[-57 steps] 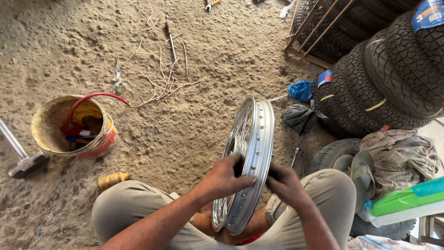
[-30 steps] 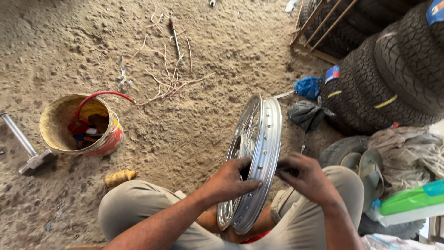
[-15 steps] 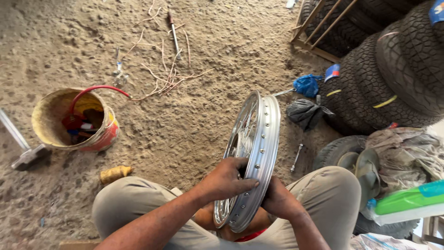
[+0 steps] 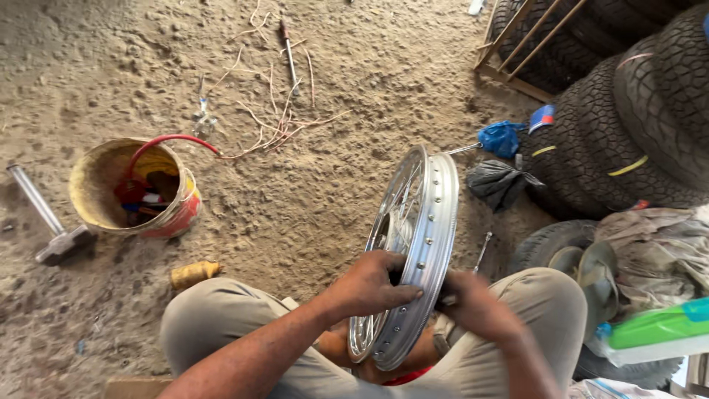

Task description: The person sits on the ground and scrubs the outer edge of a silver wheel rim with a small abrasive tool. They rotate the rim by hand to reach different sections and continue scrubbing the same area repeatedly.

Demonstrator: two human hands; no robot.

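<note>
The left hand gripped the upright rim, fingers curled over its edge. The right hand was closed at its far side, probably working a spoke; what it held was hidden.

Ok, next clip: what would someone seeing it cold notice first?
A shiny spoked wheel rim stands upright at centre, between the person's knees. The left hand grips its near edge and the right hand presses against its other side. On the sandy floor to the left sits a yellow bucket with a red handle; dark tyres are stacked at right.
</note>
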